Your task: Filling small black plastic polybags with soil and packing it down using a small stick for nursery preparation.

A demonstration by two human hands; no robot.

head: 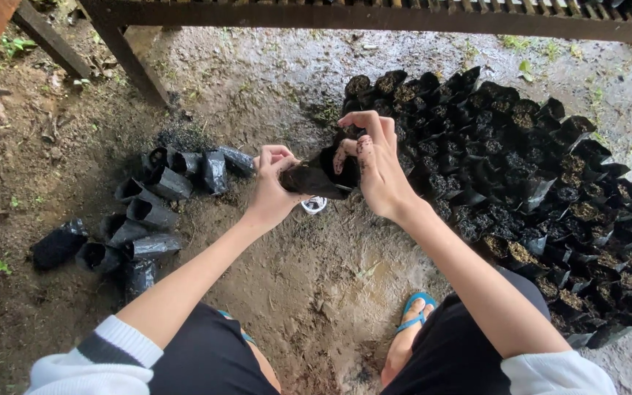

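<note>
Muddy ground (pixel 316 292), soil-filled black bags (pixel 550 190)

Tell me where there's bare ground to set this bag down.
Bare dirt lies open between the toppled black plastic bags to the left and the packed block of soil-filled black bags to the right. That block is crowded, with no gaps. Both the left hand and the right hand hold a black bag.

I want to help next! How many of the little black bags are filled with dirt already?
Lots look done: a big cluster of filled black bags stands packed together on the right. One black bag is in hand now, held by the left hand while the right hand works at its open top. Left to do: a small group of bags lying on their sides on the left.
</note>
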